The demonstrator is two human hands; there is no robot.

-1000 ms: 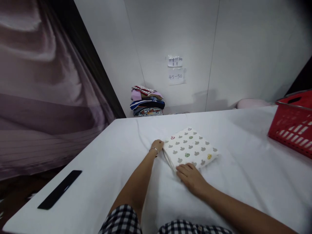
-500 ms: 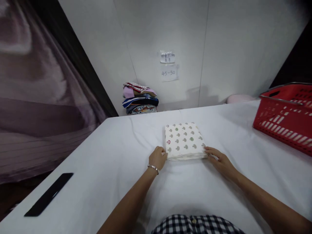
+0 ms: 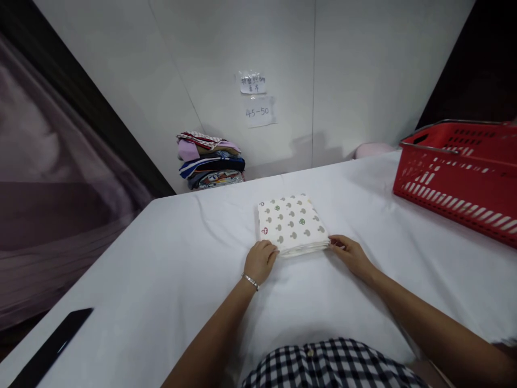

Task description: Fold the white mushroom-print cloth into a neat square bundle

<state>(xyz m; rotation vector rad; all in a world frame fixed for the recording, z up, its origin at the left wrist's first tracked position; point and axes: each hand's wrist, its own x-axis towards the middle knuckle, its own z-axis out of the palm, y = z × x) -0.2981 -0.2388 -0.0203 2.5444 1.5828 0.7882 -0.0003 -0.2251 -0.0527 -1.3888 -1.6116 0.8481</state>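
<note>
Holding folded mushroom-print cloth (image 3: pixel 291 222), hands (image 3: pixel 259 262) at near corners

Free tabletop (image 3: pixel 365 213) separates the folded cloth (image 3: pixel 293 222) from the red basket (image 3: pixel 476 183) blocking far right.

A white-covered table (image 3: pixel 194 302) bears a folded mushroom-print cloth (image 3: pixel 291 222), a red basket (image 3: pixel 468 186) and a flat black object (image 3: pixel 51 347).

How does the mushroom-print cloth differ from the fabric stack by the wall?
The cloth lies flat and low; the fabric stack is taller. The cloth is white with a mushroom print; the stack mixes purple, red, blue and black. The left hand and right hand touch the cloth; no hand touches the stack. Both are folded fabric.
</note>
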